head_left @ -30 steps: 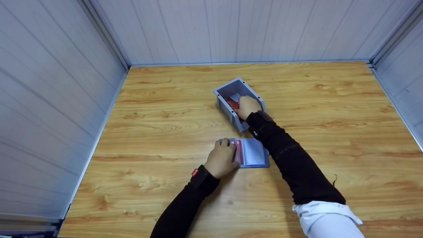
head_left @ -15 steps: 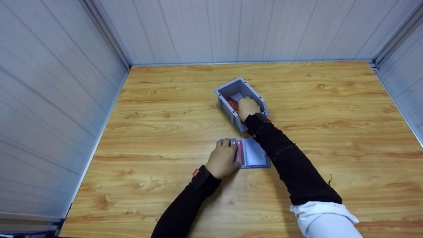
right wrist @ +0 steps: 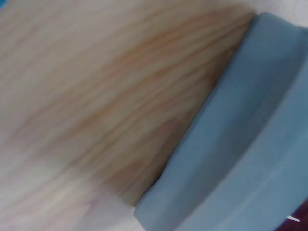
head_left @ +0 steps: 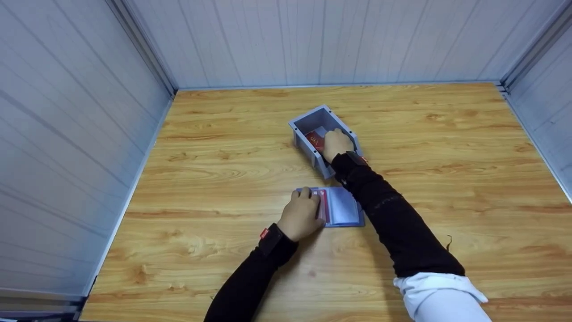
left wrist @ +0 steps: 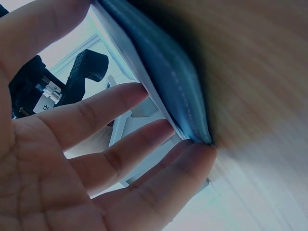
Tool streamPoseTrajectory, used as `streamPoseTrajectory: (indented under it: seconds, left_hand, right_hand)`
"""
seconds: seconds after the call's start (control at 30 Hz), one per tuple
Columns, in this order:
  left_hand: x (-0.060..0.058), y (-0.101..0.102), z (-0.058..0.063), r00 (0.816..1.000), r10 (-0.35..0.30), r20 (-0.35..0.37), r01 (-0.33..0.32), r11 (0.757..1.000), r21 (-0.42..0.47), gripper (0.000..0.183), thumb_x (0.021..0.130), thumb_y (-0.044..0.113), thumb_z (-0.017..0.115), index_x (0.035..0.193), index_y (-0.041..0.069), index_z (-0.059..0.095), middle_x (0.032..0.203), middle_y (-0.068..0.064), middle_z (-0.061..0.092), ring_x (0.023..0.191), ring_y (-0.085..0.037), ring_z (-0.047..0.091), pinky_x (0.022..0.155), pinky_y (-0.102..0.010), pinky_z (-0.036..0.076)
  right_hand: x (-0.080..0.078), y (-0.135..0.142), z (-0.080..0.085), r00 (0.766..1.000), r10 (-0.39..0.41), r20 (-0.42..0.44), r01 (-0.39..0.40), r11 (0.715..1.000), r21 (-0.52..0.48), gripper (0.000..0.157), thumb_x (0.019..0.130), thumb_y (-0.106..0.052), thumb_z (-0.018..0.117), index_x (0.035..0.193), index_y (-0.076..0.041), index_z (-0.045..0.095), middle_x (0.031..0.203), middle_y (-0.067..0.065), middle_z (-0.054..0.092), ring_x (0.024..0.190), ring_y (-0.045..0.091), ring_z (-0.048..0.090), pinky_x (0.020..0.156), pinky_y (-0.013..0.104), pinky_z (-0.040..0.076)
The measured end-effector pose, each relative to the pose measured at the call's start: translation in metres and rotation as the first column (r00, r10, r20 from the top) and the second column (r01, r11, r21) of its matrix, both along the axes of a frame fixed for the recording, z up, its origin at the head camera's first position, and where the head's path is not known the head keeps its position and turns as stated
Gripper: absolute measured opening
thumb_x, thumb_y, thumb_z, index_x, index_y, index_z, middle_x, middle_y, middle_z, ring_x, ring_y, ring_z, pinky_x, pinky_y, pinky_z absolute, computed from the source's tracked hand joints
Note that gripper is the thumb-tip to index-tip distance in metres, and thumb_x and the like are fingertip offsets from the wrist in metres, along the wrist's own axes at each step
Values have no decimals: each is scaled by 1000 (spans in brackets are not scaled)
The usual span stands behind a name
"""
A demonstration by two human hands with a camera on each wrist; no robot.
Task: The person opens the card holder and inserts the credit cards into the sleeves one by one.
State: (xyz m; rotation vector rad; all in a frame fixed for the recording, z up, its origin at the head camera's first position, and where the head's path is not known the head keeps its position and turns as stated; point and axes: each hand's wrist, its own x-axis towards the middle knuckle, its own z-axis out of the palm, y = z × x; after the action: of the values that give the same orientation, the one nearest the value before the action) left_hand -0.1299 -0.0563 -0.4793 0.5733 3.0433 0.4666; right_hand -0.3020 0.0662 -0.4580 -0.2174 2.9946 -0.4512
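In the head view a blue card holder [head_left: 345,210] lies spread open on the wooden table, with clear sleeves and a red card [head_left: 323,205] on its left side. Over that left side rests my left hand [head_left: 300,217]; the left wrist view has its extended fingers [left wrist: 115,159] against the page edges and cover. My right hand [head_left: 337,144] reaches into a grey plastic bin [head_left: 311,154] behind the holder. Beside its fingers lies a dark red card [head_left: 315,140] marked VIP. The right fingertips are hidden, so a grip cannot be made out.
A whitish flat piece [head_left: 321,130] lies in the bin, past the red card. Pale panel walls [head_left: 286,44] enclose the table [head_left: 201,179] at the back and sides. In the right wrist view the bin's outer wall [right wrist: 231,130] fills the right side.
The VIP card in the bin has turned and shifted slightly, and my right hand has moved a little with it. My left hand and the card holder stay in place.
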Motion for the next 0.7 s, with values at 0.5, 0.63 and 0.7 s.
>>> streamPoseTrajectory:
  seconds: [0.5,0.63,0.7]
  left_hand:
    - [-1,-1,-1,1000,4,25,-4,1000,3,43,73,27,78,107,3,66,110,-16,58,101,-36,54,79,-44,55]
    - [-1,-1,-2,1000,-2,28,1,1000,16,41,73,26,78,106,3,67,109,-15,58,100,-36,53,78,-44,55]
    - [-1,-2,-2,1000,-5,25,5,1000,12,43,73,26,78,108,3,67,109,-15,58,100,-35,53,79,-44,54]
  right_hand:
    - [3,29,20,999,31,9,-25,923,-384,19,92,-14,57,101,1,65,97,18,69,95,32,63,87,42,49]
    - [9,43,27,998,39,39,-14,872,-490,19,92,-12,58,104,2,63,96,14,63,91,24,57,82,33,46]
    - [14,50,29,997,38,66,4,841,-541,17,92,-11,59,104,2,62,90,8,58,85,18,54,75,27,46]
